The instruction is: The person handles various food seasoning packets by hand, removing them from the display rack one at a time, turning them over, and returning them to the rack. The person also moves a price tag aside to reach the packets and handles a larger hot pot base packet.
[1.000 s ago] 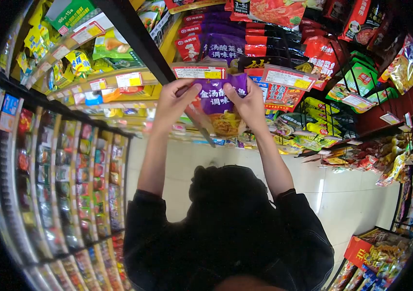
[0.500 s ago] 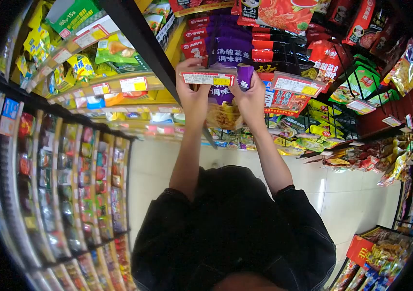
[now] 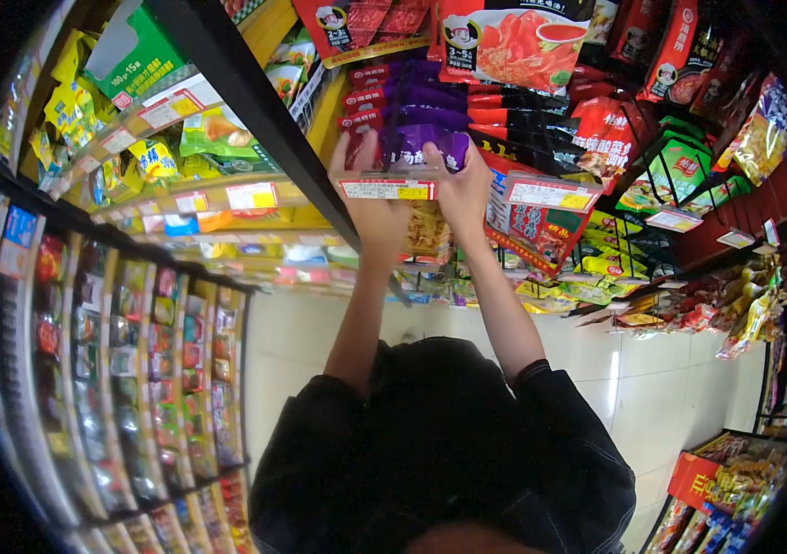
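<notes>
A purple seasoning packet (image 3: 426, 150) with white lettering is held between my two hands, in front of a row of matching purple packets (image 3: 430, 95) with red left ends. My left hand (image 3: 375, 208) grips its left side, fingers reaching up past a price tag (image 3: 386, 189). My right hand (image 3: 464, 189) is closed on the packet's right edge, thumb and fingers beside the tag. The tag's holder crosses in front of the packet and covers its lower part. Under the tag, a clear-windowed yellowish packet (image 3: 426, 231) shows between my wrists.
Red packages (image 3: 515, 42) hang above the row. Right of my hands are another price tag (image 3: 552, 192) and a tilted red packet (image 3: 536, 226). A black shelf post (image 3: 269, 115) stands on the left, beside shelves of yellow and green bags. A red box (image 3: 702, 480) stands lower right.
My hands have shifted the purple packet up and back toward the row; it no longer shows below the tag. The red packet on the right now hangs more tilted.
</notes>
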Tool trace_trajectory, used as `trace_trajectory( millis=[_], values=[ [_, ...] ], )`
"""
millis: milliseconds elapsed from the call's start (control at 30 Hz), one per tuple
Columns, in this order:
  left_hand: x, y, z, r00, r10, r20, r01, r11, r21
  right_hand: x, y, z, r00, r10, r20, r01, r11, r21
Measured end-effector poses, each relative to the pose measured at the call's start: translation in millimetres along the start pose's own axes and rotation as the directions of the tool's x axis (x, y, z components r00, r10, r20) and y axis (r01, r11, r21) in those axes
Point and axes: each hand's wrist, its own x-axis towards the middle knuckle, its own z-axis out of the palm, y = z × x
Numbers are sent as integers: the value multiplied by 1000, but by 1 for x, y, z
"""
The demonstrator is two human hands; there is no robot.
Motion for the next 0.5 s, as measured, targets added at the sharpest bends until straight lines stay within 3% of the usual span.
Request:
trace_trajectory(
  millis=[67, 100, 200, 267, 333, 400, 500],
  values=[
    [-14, 3, -7, 978, 169, 119, -205, 858, 472, 9, 1, 1, 999, -38, -20, 37, 999, -38],
    [-30, -9, -1, 982, 149, 116, -182, 905, 383, 13, 4, 2, 998, -58, -21, 56, 997, -56],
    [-52, -9, -1, 950, 140, 278, -271, 813, 515, 14, 11, 0, 1000, -29, -9, 28, 996, -81],
    [-56, -15, 5, 959, 117, 258, -240, 820, 520, 11, 11, -1, 998, -61, -16, 59, 994, -91],
    [-54, -18, 7, 965, 46, 260, -184, 821, 540, 7, 9, -7, 997, -38, 71, 45, 995, -88],
    [-50, -20, 8, 970, 71, 232, -189, 820, 540, -4, 0, -17, 985, -4, 172, 20, 996, -92],
    [-50, -19, 9, 969, 33, 243, -166, 818, 551, -27, -8, -26, 962, -55, 268, 98, 984, -148]
  ],
)
